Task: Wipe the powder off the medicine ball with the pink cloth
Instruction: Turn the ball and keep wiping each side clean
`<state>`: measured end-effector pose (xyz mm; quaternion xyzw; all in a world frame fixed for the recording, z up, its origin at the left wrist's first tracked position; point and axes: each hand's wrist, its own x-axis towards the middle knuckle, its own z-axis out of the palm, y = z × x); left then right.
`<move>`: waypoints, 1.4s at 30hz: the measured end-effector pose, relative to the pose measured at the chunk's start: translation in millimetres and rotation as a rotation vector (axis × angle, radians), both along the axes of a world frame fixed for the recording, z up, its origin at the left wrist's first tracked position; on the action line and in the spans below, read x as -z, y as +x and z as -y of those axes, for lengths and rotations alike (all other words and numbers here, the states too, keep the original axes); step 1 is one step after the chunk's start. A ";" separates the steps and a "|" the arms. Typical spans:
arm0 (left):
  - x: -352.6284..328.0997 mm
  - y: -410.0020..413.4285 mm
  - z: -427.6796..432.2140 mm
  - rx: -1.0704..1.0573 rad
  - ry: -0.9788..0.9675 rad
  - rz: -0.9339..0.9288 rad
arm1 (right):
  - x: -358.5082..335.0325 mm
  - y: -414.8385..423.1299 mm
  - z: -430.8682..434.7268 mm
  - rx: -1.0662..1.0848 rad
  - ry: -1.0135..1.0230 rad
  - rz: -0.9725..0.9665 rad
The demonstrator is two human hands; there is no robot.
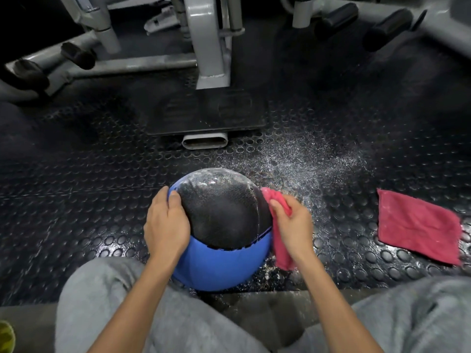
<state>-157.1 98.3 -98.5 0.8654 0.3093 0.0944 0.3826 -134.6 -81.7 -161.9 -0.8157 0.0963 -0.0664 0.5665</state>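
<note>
A blue and black medicine ball (221,225) rests on the studded floor between my knees. White powder clings to its far top. My left hand (165,225) lies flat against the ball's left side, fingers over the blue rim. My right hand (293,225) grips a pink cloth (279,235) and presses it against the ball's right side. The cloth hangs down below my palm.
A second pink cloth (418,225) lies spread on the floor to the right. Powder is scattered over the black rubber floor (318,161) beyond the ball. A grey gym machine frame (209,47) with a black footplate (204,115) stands ahead. My grey trouser legs fill the foreground.
</note>
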 end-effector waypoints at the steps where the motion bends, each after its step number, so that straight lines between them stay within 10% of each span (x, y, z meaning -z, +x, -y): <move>1: -0.9 1.7 1.1 -0.001 0.004 0.001 | -1.7 -1.1 -0.6 0.014 0.005 -0.009; 9: -4.6 14.6 4.3 0.005 0.028 -0.038 | -63.9 -1.8 -68.8 -0.194 -0.616 0.597; 18: -6.4 11.4 12.6 0.050 0.054 -0.011 | -20.0 3.2 -2.0 -0.011 -0.210 0.141; 28: -3.4 7.7 34.5 0.189 0.234 0.039 | -67.3 -0.4 -43.4 -0.204 -0.556 0.540; 35: -10.0 12.7 50.3 0.217 0.238 -0.010 | -6.2 -4.9 30.8 0.084 -0.219 0.051; 42: -6.7 13.0 42.5 0.185 0.245 0.009 | -60.3 -2.9 -24.3 -0.136 -0.522 0.522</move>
